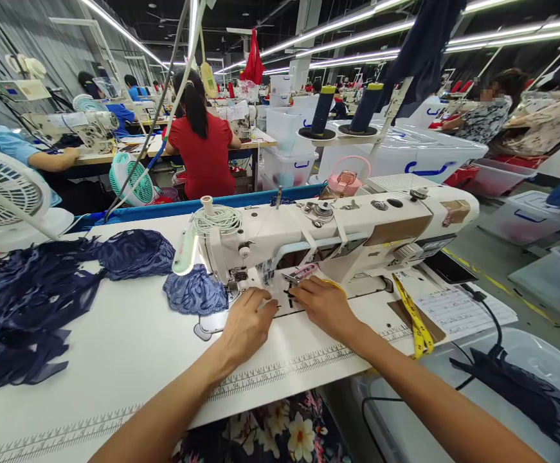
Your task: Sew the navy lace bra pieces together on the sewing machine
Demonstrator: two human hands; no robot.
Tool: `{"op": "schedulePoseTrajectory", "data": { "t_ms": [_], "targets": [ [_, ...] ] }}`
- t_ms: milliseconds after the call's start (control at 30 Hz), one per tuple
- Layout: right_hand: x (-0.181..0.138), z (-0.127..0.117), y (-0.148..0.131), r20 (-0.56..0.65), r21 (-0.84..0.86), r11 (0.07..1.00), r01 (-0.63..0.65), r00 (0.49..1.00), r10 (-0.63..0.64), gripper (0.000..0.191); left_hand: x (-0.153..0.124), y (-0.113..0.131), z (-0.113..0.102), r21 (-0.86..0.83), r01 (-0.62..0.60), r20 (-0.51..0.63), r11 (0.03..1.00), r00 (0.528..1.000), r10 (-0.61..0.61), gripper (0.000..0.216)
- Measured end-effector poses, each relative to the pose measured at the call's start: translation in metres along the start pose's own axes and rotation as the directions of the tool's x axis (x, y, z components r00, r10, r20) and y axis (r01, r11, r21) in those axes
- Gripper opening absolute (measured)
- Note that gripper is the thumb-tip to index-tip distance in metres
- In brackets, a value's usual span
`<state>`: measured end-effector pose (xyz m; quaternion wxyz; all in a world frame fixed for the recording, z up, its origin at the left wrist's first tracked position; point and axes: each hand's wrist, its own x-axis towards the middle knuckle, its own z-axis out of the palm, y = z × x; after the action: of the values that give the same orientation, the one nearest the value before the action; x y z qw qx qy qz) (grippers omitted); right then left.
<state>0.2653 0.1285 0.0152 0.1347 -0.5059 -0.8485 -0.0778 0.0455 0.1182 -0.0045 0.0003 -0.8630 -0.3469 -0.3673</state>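
Observation:
My left hand [251,321] is in front of the sewing machine's [280,238] needle area, fingers curled and thumb close to them. A tiny dark bit shows at its thumb tip; what it pinches, if anything, I cannot make out. My right hand [325,307] is to its right, under the machine arm, with fingertips closed by a small black piece [289,297]. Just behind those fingertips lies a metal tool [292,278], partly hidden. A blue lace cup piece [195,290] lies left of the presser foot. Beyond it sits a darker navy lace piece [135,253].
Navy fabric strips [19,302] heap up at left, before a white fan [9,186]. A yellow tape measure [415,318] and a paper sheet [463,308] lie at right. A plastic bin [386,411] stands below. Co-workers sit ahead and at both sides.

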Motion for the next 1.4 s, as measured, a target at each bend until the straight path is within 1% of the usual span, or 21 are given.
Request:
{"op": "schedulePoseTrajectory", "data": {
  "t_ms": [67,100,133,167,200,233,267,300,333,367,467,567,700,767,833,933,1000,1100,1167,1200,1400],
  "targets": [
    [0.005,0.002,-0.002,-0.03,0.004,1.0,-0.03,0.999,0.03,0.024,-0.004,0.008,-0.017,-0.059,0.097,-0.004,0.993,0.995,-0.098,0.022],
    [0.007,0.001,-0.006,-0.052,0.002,0.999,-0.042,0.998,0.042,0.025,-0.007,0.011,-0.027,-0.127,0.186,0.008,0.974,0.982,-0.186,0.022],
    [0.009,-0.001,-0.011,-0.075,0.025,0.999,-0.048,0.996,0.049,0.025,-0.011,0.013,-0.037,-0.213,0.3,0.039,0.93,0.954,-0.299,0.022],
    [0.01,-0.004,-0.018,-0.088,0.093,0.995,-0.047,0.995,0.055,0.025,-0.016,0.014,-0.046,-0.303,0.426,0.088,0.853,0.903,-0.42,0.023],
    [0.011,-0.007,-0.028,-0.083,0.206,0.978,-0.043,0.995,0.062,0.025,-0.02,0.014,-0.055,-0.382,0.542,0.148,0.748,0.835,-0.529,0.024],
    [0.012,-0.01,-0.04,-0.049,0.365,0.93,-0.045,0.997,0.067,0.025,-0.025,0.014,-0.062,-0.444,0.635,0.207,0.632,0.759,-0.617,0.026],
    [0.013,-0.012,-0.052,0.017,0.532,0.844,-0.067,0.998,0.068,0.025,-0.03,0.012,-0.067,-0.487,0.698,0.258,0.524,0.689,-0.678,0.028],
    [0.015,-0.013,-0.065,0.094,0.662,0.742,-0.106,0.994,0.058,0.026,-0.035,0.01,-0.07,-0.517,0.735,0.296,0.439,0.634,-0.714,0.03],
    [0.017,-0.013,-0.077,0.164,0.749,0.645,-0.152,0.986,0.042,0.026,-0.039,0.008,-0.072,-0.54,0.75,0.318,0.381,0.601,-0.733,0.031],
    [0.02,-0.012,-0.088,0.213,0.793,0.579,-0.189,0.977,0.026,0.026,-0.043,0.006,-0.073,-0.555,0.755,0.33,0.349,0.585,-0.741,0.032],
    [0.033,-0.005,-0.11,0.246,0.848,0.482,-0.218,0.969,0.007,0.02,-0.05,0.0,-0.073,-0.558,0.757,0.329,0.342,0.579,-0.746,0.035],
    [0.044,0.001,-0.116,0.265,0.868,0.433,-0.241,0.964,0.006,0.019,-0.051,-0.003,-0.075,-0.541,0.768,0.335,0.343,0.57,-0.75,0.034],
    [0.05,0.005,-0.119,0.309,0.864,0.417,-0.282,0.951,0.002,0.019,-0.05,-0.011,-0.078,-0.56,0.792,0.4,0.241,0.514,-0.759,0.026],
    [0.051,0.007,-0.118,0.306,0.852,0.449,-0.268,0.952,-0.014,0.019,-0.05,-0.016,-0.079,-0.548,0.803,0.423,0.233,0.507,-0.752,0.024],
    [0.051,0.01,-0.115,0.26,0.815,0.543,-0.201,0.965,-0.034,0.019,-0.05,-0.023,-0.082,-0.518,0.803,0.393,0.294,0.529,-0.752,0.021],
    [0.051,0.018,-0.105,0.062,0.616,0.787,0.036,0.994,-0.094,0.021,-0.046,-0.032,-0.089,-0.439,0.805,0.278,0.399,0.543,-0.792,0.019],
    [0.052,0.026,-0.099,-0.073,0.41,0.888,0.208,0.978,-0.196,0.027,-0.039,-0.037,-0.092,-0.364,0.811,0.193,0.458,0.547,-0.815,0.02],
    [0.052,0.036,-0.096,-0.155,0.239,0.906,0.35,0.935,-0.32,0.031,-0.028,-0.039,-0.088,-0.226,0.785,0.108,0.577,0.609,-0.786,0.022],
    [0.051,0.039,-0.097,-0.18,0.228,0.898,0.377,0.922,-0.342,0.031,-0.025,-0.04,-0.08,-0.148,0.759,0.089,0.634,0.648,-0.756,0.022],
    [0.051,0.04,-0.097,-0.189,0.237,0.892,0.384,0.919,-0.346,0.029,-0.024,-0.04,-0.075,-0.119,0.754,0.082,0.647,0.656,-0.75,0.021],
    [0.05,0.04,-0.096,-0.224,0.269,0.876,0.399,0.911,-0.347,0.027,-0.034,-0.045,-0.054,-0.033,0.783,0.076,0.622,0.622,-0.779,0.015]
  ]
}}
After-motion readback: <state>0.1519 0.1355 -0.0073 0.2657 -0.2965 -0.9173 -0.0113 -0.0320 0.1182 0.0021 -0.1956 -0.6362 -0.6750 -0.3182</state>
